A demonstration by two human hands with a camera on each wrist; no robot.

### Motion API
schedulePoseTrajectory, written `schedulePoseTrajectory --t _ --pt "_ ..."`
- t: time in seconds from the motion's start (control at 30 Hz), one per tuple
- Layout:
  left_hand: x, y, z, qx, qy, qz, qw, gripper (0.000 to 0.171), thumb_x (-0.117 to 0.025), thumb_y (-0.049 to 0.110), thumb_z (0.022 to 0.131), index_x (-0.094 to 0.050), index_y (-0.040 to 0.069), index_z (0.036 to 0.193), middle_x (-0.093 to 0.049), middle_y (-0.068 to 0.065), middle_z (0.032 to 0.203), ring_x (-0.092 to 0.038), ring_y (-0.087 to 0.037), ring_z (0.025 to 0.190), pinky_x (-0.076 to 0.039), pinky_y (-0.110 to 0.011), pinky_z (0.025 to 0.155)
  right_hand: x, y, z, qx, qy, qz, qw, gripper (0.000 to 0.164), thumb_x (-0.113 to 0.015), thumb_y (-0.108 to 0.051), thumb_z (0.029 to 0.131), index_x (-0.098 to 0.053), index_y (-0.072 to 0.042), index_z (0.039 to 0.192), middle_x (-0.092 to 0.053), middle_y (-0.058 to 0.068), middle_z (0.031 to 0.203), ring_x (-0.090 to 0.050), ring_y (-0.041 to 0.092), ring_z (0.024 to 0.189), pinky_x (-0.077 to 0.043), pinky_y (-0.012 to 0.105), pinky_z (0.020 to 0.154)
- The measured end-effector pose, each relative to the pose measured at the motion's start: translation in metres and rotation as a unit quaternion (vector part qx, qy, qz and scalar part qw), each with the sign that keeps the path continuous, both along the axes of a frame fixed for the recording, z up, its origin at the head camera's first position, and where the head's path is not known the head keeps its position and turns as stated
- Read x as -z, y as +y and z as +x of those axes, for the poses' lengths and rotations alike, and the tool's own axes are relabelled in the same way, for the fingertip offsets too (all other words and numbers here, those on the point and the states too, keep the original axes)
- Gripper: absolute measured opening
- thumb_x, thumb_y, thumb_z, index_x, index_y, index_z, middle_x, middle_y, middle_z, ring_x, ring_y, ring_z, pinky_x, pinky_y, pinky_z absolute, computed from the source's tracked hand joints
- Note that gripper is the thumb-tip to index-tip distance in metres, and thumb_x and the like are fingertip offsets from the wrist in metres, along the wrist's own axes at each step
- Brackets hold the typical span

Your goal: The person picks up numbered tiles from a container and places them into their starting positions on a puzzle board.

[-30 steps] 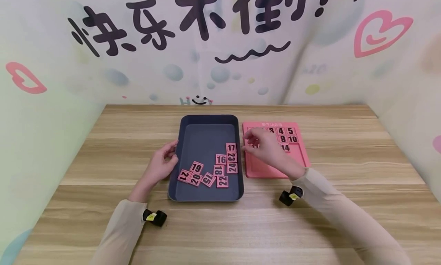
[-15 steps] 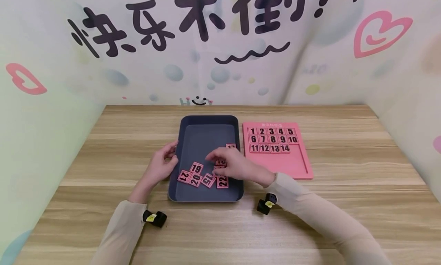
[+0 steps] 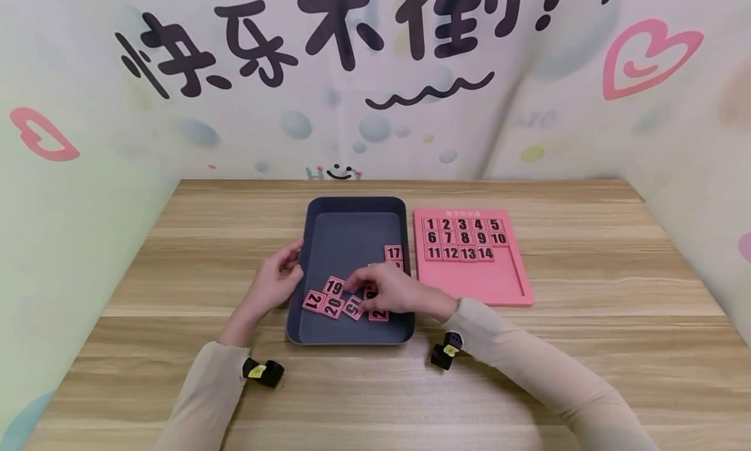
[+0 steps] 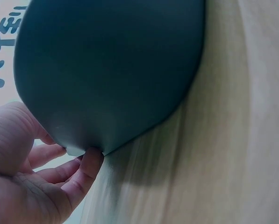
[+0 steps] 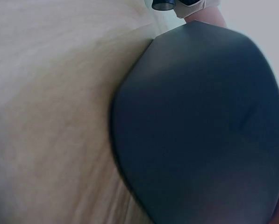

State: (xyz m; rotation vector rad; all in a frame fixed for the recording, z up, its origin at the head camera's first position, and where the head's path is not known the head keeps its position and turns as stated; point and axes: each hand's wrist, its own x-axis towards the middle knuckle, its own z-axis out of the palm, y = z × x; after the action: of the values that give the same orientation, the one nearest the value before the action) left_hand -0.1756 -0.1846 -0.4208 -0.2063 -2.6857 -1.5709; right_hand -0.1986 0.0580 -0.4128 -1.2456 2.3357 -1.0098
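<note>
In the head view, my left hand (image 3: 274,278) holds the left rim of a dark blue tray (image 3: 346,334). Its thumb and fingers meet the tray's edge in the left wrist view. Inside the tray, my right hand (image 3: 390,289) hovers over pink number tiles, its thumb and forefinger apart beside the tile 15 (image 3: 353,307). Left of these fingertips lie the tiles 19 (image 3: 334,287), 20 (image 3: 332,307) and 21 (image 3: 314,300). Tile 17 (image 3: 394,252) shows above the hand, which partly covers several other tiles. The tray's outer wall mostly fills the right wrist view.
A pink number puzzle board (image 3: 469,285) lies right of the tray, with tiles 1 to 14 in its upper rows. Both stand on a wood-grain table (image 3: 375,399). A printed cloth (image 3: 246,131) hangs behind the table.
My right hand has moved left from above the pink board into the tray, then slightly further toward tile 15. Tile 14 and its row are now uncovered. The left hand stays at the rim.
</note>
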Motion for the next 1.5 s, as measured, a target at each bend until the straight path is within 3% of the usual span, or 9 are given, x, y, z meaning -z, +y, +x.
schedulePoseTrajectory --t 0.17,0.3,0.47,0.53,0.77,1.13,1.23,1.37,1.5 --pt "-0.001 0.001 0.000 0.000 0.006 0.005 1.0000 0.048 -0.050 -0.010 0.084 -0.045 -0.012 0.132 -0.054 -0.033 0.120 -0.056 -0.039 0.102 -0.046 -0.015 0.073 0.002 -0.001 -0.001 -0.023 0.025 0.028 0.999 0.031 -0.075 -0.008 0.077 -0.068 -0.006 0.107 -0.067 0.003 0.104 -0.057 0.018 0.101 -0.042 0.031 0.092" --pt "-0.001 0.001 0.000 0.001 0.009 0.001 1.0000 0.047 -0.050 -0.010 0.084 -0.045 -0.012 0.131 -0.055 -0.032 0.119 -0.056 -0.038 0.102 -0.048 -0.022 0.077 0.003 -0.001 -0.001 -0.039 0.043 0.038 0.998 0.029 -0.074 -0.007 0.077 -0.069 -0.006 0.105 -0.065 0.003 0.104 -0.056 0.018 0.103 -0.041 0.030 0.094" --pt "-0.001 0.001 0.000 0.000 0.010 -0.002 0.9999 0.047 -0.050 -0.010 0.084 -0.045 -0.012 0.131 -0.055 -0.032 0.119 -0.055 -0.038 0.102 -0.047 -0.019 0.075 0.001 -0.001 0.000 -0.045 0.057 0.048 0.996 0.028 -0.074 -0.008 0.077 -0.070 -0.006 0.105 -0.064 0.003 0.100 -0.056 0.017 0.097 -0.043 0.029 0.089" --pt "0.000 0.001 0.000 -0.001 0.009 -0.003 1.0000 0.047 -0.049 -0.011 0.084 -0.045 -0.012 0.131 -0.055 -0.032 0.119 -0.055 -0.038 0.101 -0.046 -0.017 0.074 0.000 -0.002 0.000 -0.045 0.061 0.052 0.996 0.028 -0.075 -0.008 0.076 -0.070 -0.006 0.103 -0.064 0.002 0.098 -0.055 0.017 0.093 -0.042 0.028 0.086" --pt "0.000 0.002 -0.001 -0.002 0.009 -0.005 0.9999 0.047 -0.049 -0.011 0.084 -0.045 -0.013 0.131 -0.055 -0.033 0.118 -0.055 -0.038 0.101 -0.048 -0.037 0.084 0.001 -0.005 0.000 -0.047 0.081 0.063 0.994 0.023 -0.079 -0.015 0.072 -0.070 -0.008 0.092 -0.061 -0.001 0.088 -0.051 0.014 0.080 -0.039 0.028 0.081" --pt "0.001 0.001 -0.001 0.003 0.010 0.001 0.9999 0.047 -0.049 -0.012 0.084 -0.044 -0.013 0.131 -0.055 -0.033 0.119 -0.055 -0.038 0.101 -0.048 -0.036 0.084 0.000 -0.002 0.001 -0.019 0.076 0.035 0.996 0.024 -0.073 -0.012 0.072 -0.065 -0.005 0.094 -0.061 0.001 0.086 -0.053 0.014 0.077 -0.043 0.019 0.068" --pt "0.001 0.002 -0.001 0.003 0.008 0.002 1.0000 0.048 -0.049 -0.012 0.084 -0.044 -0.014 0.131 -0.054 -0.033 0.119 -0.055 -0.039 0.102 -0.048 -0.033 0.084 -0.005 0.001 0.001 -0.006 0.078 0.008 0.997 0.023 -0.072 -0.011 0.073 -0.064 -0.004 0.093 -0.060 0.001 0.084 -0.053 0.014 0.074 -0.043 0.019 0.066" --pt "0.001 0.001 -0.001 0.002 0.004 0.004 1.0000 0.048 -0.049 -0.012 0.084 -0.043 -0.014 0.132 -0.054 -0.034 0.119 -0.055 -0.039 0.101 -0.047 -0.018 0.077 -0.010 0.007 -0.001 0.005 0.075 -0.033 0.997 0.022 -0.071 -0.010 0.073 -0.064 -0.004 0.094 -0.059 0.000 0.083 -0.053 0.016 0.073 -0.044 0.021 0.066" --pt "-0.001 0.001 0.000 0.000 -0.004 0.007 1.0000 0.048 -0.049 -0.011 0.085 -0.043 -0.012 0.132 -0.054 -0.033 0.119 -0.054 -0.039 0.102 -0.043 -0.010 0.070 -0.013 0.017 -0.003 0.019 0.074 -0.041 0.996 0.023 -0.072 -0.012 0.074 -0.065 -0.005 0.095 -0.059 -0.002 0.083 -0.054 0.017 0.074 -0.045 0.023 0.066"
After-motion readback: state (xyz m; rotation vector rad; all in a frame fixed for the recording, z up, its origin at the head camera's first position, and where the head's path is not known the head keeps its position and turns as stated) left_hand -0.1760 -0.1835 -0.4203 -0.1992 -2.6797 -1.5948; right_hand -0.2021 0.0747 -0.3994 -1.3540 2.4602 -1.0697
